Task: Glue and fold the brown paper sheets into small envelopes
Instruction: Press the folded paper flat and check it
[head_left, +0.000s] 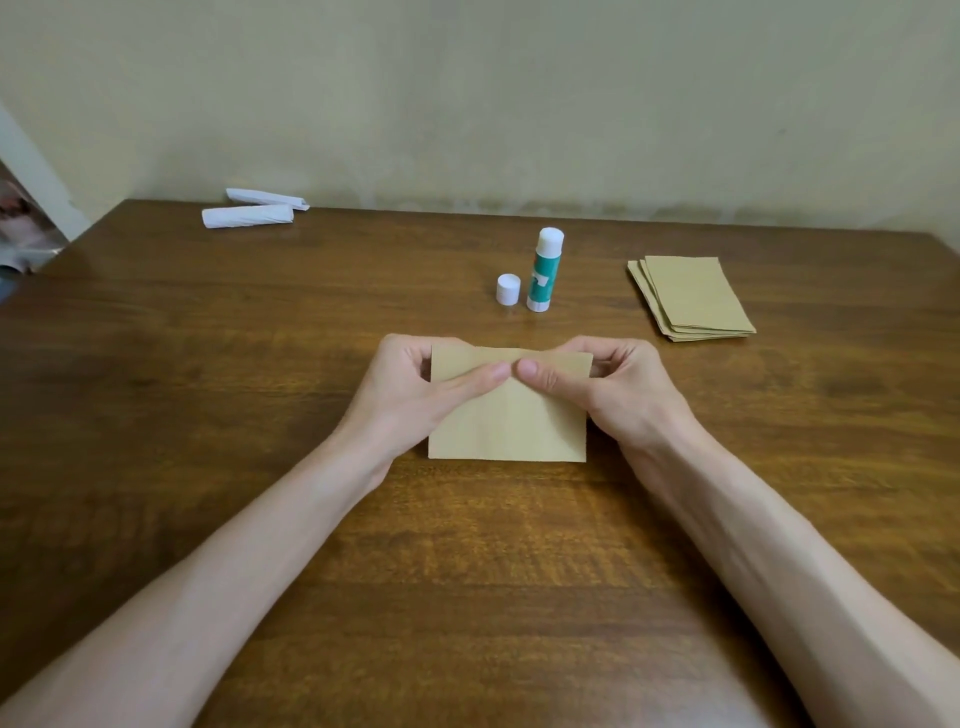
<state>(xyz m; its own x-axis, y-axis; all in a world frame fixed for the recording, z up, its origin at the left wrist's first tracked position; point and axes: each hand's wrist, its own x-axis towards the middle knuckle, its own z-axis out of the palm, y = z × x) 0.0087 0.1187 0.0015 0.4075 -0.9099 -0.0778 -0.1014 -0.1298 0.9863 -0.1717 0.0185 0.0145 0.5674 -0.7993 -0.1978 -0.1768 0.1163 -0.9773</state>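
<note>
Brown paper sheet (509, 421), laid at the middle of the table (467, 571); its far edge is pinched by the left hand (415, 384) and the right hand (613, 384), thumbs pressed on top, tips nearly touching, fingers curled behind. Beyond it, a white cap (508, 289) is stood just beside the upright, uncapped glue stick (544, 273). Stack of brown sheets (693, 299), fanned, toward the right edge. Two white paper rolls (249, 214), laid near the far left corner
</note>
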